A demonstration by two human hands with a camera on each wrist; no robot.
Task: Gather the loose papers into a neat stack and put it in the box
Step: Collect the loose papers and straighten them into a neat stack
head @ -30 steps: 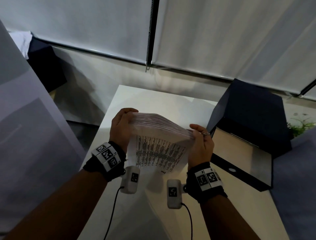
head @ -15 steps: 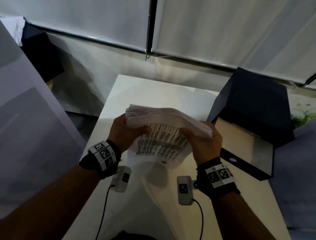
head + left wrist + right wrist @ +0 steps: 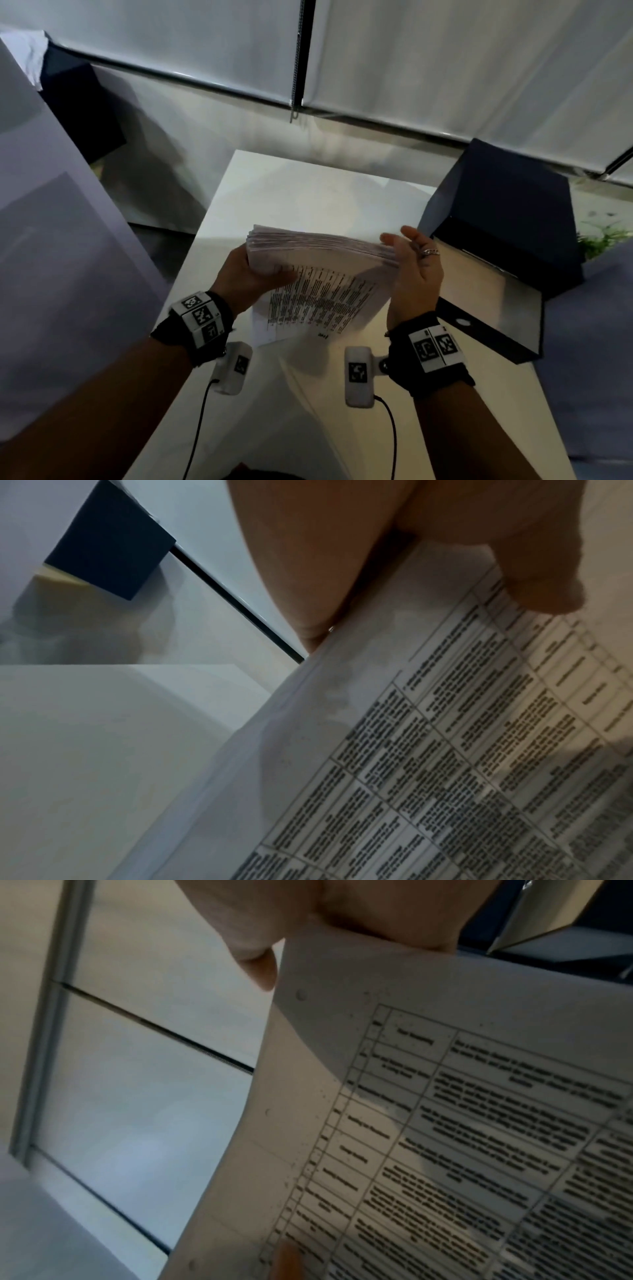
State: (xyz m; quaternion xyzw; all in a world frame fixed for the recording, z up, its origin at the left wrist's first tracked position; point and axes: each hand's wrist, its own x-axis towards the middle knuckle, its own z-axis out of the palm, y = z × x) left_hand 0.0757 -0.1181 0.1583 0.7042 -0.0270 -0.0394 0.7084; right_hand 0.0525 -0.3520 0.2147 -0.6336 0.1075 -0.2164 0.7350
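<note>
A thick stack of printed papers (image 3: 322,245) stands on its long edge above the white table (image 3: 308,192), its front sheet (image 3: 318,301) facing me. My left hand (image 3: 253,274) grips the stack's left end, thumb across the front sheet. My right hand (image 3: 411,260) lies flat against the right end with its fingers straight. The dark blue box (image 3: 489,301) sits open just right of that hand, lid (image 3: 507,212) raised behind it. In the left wrist view the thumb (image 3: 534,582) presses on the sheet (image 3: 445,750). The right wrist view shows the palm (image 3: 342,915) at the paper's (image 3: 445,1096) edge.
A second dark box (image 3: 78,102) with white cloth on it stands on the floor at back left. White blinds (image 3: 445,68) and a bead chain (image 3: 296,68) fill the back. A green plant (image 3: 603,236) is right of the box. The table's left edge drops off near my left wrist.
The right hand has let go of the stack's front and now lies flat against its right end. The stack has levelled out and shifted slightly away from me.
</note>
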